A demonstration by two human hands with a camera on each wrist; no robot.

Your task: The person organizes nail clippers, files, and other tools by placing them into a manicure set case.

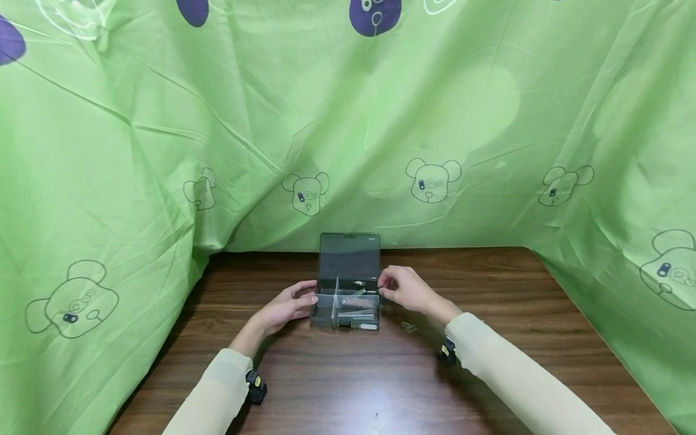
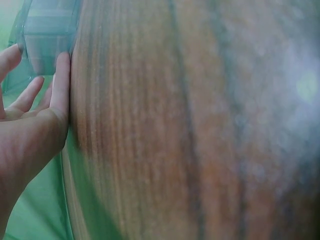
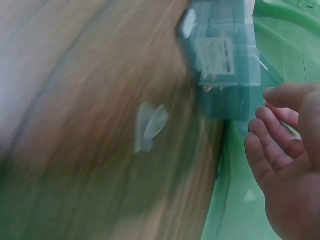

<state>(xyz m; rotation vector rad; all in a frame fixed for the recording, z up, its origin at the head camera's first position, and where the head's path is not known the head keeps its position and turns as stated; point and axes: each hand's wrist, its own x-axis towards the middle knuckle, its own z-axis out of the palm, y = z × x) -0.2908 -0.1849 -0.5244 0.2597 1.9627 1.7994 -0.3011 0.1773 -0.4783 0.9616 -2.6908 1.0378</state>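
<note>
A smoky see-through compartment box (image 1: 324,319) stands on the table with its lid (image 1: 350,257) raised at the back. Inside are a nail clipper (image 1: 359,302) and several slim metal tools. My left hand (image 1: 283,308) rests against the box's left side, its thumb at the rim and its fingers fairly straight in the left wrist view. At the right rear corner, my right hand (image 1: 408,289) has curled fingers, with thumb and forefinger close together. Whether anything is between those tips is hidden. A label (image 3: 216,56) shows through the box in the right wrist view.
Small clear pieces (image 1: 408,327) lie on the brown wooden table (image 1: 489,362) to the right of the box. A green patterned curtain (image 1: 348,121) hangs behind the table and along both sides.
</note>
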